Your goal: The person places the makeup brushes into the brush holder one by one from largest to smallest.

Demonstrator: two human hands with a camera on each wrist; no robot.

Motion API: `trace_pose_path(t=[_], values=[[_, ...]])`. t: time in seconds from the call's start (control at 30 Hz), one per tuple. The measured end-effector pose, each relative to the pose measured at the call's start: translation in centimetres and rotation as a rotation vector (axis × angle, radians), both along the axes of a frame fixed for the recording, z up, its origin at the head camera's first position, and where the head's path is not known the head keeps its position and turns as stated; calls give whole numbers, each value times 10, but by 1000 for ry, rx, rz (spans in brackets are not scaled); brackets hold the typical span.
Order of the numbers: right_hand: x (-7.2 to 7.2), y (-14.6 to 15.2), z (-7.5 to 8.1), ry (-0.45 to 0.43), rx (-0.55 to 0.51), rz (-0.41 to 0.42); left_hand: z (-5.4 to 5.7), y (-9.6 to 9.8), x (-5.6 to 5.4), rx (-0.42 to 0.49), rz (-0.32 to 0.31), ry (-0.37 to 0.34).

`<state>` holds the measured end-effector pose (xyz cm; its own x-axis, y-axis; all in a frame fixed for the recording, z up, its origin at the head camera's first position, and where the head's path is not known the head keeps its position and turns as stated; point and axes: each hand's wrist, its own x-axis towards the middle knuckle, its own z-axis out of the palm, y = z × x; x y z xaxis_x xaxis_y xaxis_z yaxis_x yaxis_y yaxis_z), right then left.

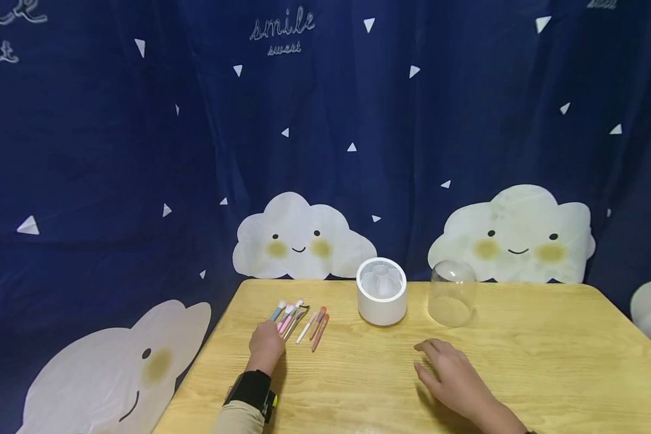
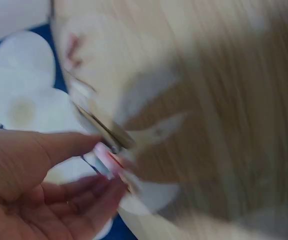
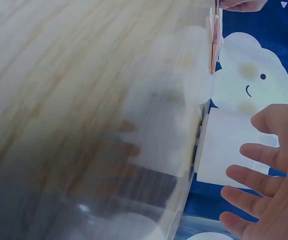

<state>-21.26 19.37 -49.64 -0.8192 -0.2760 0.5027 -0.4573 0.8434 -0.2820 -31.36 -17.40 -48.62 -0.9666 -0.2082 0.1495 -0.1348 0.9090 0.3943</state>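
Observation:
At the left of the table, my left hand (image 1: 267, 345) is at the lower ends of a group of makeup brushes (image 1: 286, 321) with blue, pink and dark handles. The blurred left wrist view shows brush handles (image 2: 102, 129) between its thumb and fingers. Just right of this group lie a few separate makeup brushes (image 1: 320, 333), pink and white. My right hand (image 1: 456, 380) hovers with spread fingers over the right half, holding nothing. Beyond it stand a round white brush holder (image 1: 381, 310) with inner compartments and a clear dome cover (image 1: 452, 304).
The light wooden table (image 1: 369, 380) has its far edge against a dark blue curtain (image 1: 325, 90) printed with clouds and triangles. Both the white holder and the clear dome stand near that far edge, side by side with a gap between them.

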Motion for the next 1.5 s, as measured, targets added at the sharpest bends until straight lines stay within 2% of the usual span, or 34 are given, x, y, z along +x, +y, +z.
trace_pose_path(t=[0.1,0.23,0.3,0.53,0.77,0.87,0.93,1.03,1.13,1.23,1.37,1.5], values=[[1,-2,-1,-25,-10,3,-5,-12,-4,-14,-9,-64],[2,-4,-3,-45,-10,6,-9,-13,-4,-35,-41,-90],[2,-4,-4,-32,-5,6,-10,-11,-4,-46,-57,-79],[-4,0,-2,15,-20,-5,-10,-4,-4,-53,-115,25],[-8,3,-3,-8,-42,5,-8,0,6,-30,-186,181],[-10,4,-6,-39,-43,26,-10,4,11,20,-210,219],[-12,4,-8,-106,-72,62,-11,9,14,68,-240,233],[-16,0,-8,-247,-177,131,-12,20,20,150,-302,254],[-18,-9,-4,-308,-343,181,-11,42,27,240,-375,300],[-23,-23,6,-294,-512,203,-6,72,34,329,-441,340],[-33,-43,20,-303,-734,167,2,110,44,449,-507,322],[-45,-57,30,-262,-867,119,6,136,51,497,-540,313]])
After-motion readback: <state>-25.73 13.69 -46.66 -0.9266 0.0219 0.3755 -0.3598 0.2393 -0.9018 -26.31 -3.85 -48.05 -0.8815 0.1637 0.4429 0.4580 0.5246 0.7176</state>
